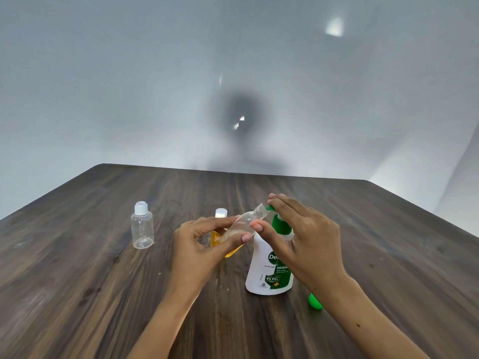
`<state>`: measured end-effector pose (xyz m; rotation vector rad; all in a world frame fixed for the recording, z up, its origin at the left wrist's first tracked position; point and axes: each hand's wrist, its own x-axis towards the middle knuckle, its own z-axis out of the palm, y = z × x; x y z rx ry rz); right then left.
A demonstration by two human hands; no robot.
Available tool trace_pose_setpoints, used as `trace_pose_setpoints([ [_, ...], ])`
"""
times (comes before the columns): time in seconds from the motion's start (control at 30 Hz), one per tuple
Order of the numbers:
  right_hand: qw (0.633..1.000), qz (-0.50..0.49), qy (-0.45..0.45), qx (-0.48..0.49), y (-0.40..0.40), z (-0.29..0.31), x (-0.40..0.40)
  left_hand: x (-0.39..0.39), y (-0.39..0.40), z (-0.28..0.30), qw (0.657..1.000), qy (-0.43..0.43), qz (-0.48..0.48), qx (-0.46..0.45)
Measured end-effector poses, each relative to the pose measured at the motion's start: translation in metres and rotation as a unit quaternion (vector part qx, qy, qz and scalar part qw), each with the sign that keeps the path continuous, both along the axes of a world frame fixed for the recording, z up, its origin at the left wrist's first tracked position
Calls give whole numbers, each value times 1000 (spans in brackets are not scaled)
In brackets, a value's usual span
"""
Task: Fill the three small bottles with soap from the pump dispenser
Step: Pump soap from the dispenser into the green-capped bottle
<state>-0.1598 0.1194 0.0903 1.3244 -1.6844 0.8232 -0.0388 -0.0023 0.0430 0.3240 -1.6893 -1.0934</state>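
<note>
The left hand's [197, 244] fingers [246, 237] pinch an uncapped clear bottle [243, 224], tilted with its mouth at the green spout of the pump dispenser [269, 268]. The right hand [308, 234] lies with straight fingers on the pump head. Left of the dispenser, a yellow-filled capped bottle [221, 213] stands behind the left hand; farther left stands an empty capped bottle [142, 226]. A green cap [315, 301] lies right of the dispenser on the counter [77, 281].

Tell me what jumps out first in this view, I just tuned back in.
At the table's centre, the left hand grips an uncapped clear bottle, tilted with its mouth at the green spout of the white pump dispenser, while the right hand rests on the pump head. A capped empty bottle stands to the left, a yellow-filled bottle partly hidden behind the left hand, and a green cap lies by the right wrist.
</note>
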Motion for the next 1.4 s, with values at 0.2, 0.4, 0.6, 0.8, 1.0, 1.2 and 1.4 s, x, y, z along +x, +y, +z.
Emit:
trace_pose_setpoints([
  [0.2,1000,-12,21,1,1,11,-1,1,2,5,1000,0,-4,-1],
  [0.4,1000,-20,8,4,0,2,0,0,1,1,1000,-3,-13,5],
  [0.6,1000,-13,23,3,-1,13,-2,0,-1,0,1000,1,-5,1],
  [0.8,999,-26,19,14,0,6,0,0,0,0,1000,-8,-6,0],
  [1.0,999,-8,26,19,-1,15,-4,0,1,2,1000,0,-2,0],
  [1.2,999,-19,22,24,0,8,-2,0,-1,-1,1000,-2,-5,-5],
  [1.4,999,-18,23,24,-1,14,-3,-1,-2,1,1000,6,-1,-12],
])
